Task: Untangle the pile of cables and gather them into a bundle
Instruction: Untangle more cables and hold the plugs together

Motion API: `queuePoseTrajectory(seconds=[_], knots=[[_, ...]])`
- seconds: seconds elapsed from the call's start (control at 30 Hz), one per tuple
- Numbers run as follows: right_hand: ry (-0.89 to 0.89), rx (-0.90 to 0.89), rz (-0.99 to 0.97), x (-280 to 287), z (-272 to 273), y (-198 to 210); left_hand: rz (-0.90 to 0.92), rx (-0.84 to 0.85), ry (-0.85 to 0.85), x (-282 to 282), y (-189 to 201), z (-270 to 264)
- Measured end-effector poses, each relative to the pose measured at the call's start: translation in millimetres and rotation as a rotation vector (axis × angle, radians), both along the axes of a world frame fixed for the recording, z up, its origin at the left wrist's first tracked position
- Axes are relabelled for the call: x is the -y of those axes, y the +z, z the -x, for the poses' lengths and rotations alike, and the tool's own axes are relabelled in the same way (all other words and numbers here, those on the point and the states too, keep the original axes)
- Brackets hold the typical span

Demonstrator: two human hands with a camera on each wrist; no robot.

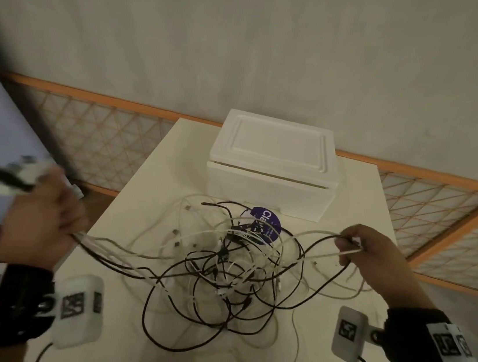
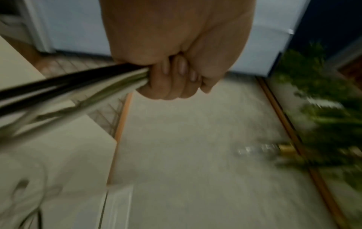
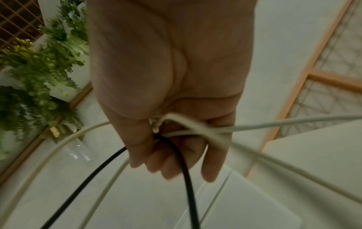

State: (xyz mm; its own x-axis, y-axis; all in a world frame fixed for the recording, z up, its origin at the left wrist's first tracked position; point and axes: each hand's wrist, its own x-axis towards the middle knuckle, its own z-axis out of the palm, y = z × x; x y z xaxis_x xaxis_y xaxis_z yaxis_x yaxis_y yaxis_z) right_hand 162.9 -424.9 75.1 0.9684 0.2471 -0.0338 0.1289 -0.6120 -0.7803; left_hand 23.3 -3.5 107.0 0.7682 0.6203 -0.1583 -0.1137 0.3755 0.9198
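Observation:
A tangled pile of black and white cables (image 1: 234, 274) lies in the middle of the small cream table (image 1: 153, 175). My left hand (image 1: 45, 213) is raised off the table's left side, fist closed round a bunch of cables (image 2: 82, 83); their plug ends (image 1: 10, 178) stick out past the knuckles, blurred. Over the table's right side, my right hand (image 1: 356, 248) holds white strands (image 3: 195, 128) and one black cable (image 3: 184, 167) with curled fingers. Strands run taut from both hands down into the pile.
A white foam box (image 1: 273, 167) with its lid on stands at the table's far edge. A purple round sticker (image 1: 265, 224) lies just in front of it, under the cables. Orange-framed lattice panels (image 1: 440, 213) line the floor behind; green plants (image 3: 39, 62) stand nearby.

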Motion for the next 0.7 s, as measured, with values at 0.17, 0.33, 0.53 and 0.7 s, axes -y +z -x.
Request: queuePoseTrajectory(seconds=[0.17, 0.33, 0.53, 0.7], knots=[[0.252, 0.155, 0.049, -64, 10, 13, -0.44, -0.11, -0.467, 98, 4, -34], [0.414, 0.254, 0.129, -98, 24, 18, -0.721, -0.303, -0.857, 153, -3, -43], [0.135, 0.217, 0.157, -78, 17, 20, -0.661, -0.276, -0.952, 117, 1, -47], [0.063, 0.316, 0.313, -108, 23, 23, -0.533, -0.32, -1.031, 144, -11, -50]])
